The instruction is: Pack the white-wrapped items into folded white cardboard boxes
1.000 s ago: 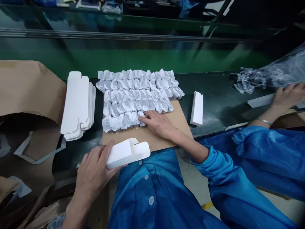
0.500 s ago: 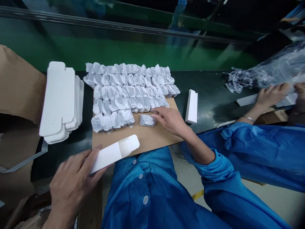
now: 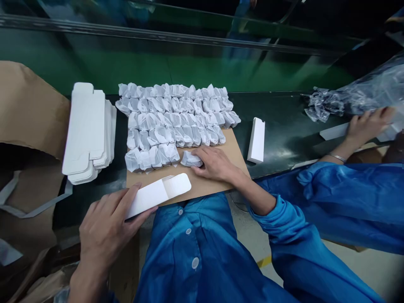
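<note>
2 hands work over a cardboard sheet point(image 3: 208, 189): the left hand point(image 3: 107, 229) closes firmly on a white carton point(image 3: 151, 195), flap open; the right hand point(image 3: 216, 165), fingers half curled, rests on a packet point(image 3: 190, 159) just beside the packet rows point(image 3: 170, 122), grip unclear.

The lone wrapped packet point(image 3: 191, 158), which sat clear of the block of wrapped packets point(image 3: 164, 122), now lies just beside that block. The right hand point(image 3: 214, 165) has moved from its edge to rest on top of it. The left hand point(image 3: 107, 227) has lowered and flattened the white carton point(image 3: 154, 195), its open end now just below the block.
</note>
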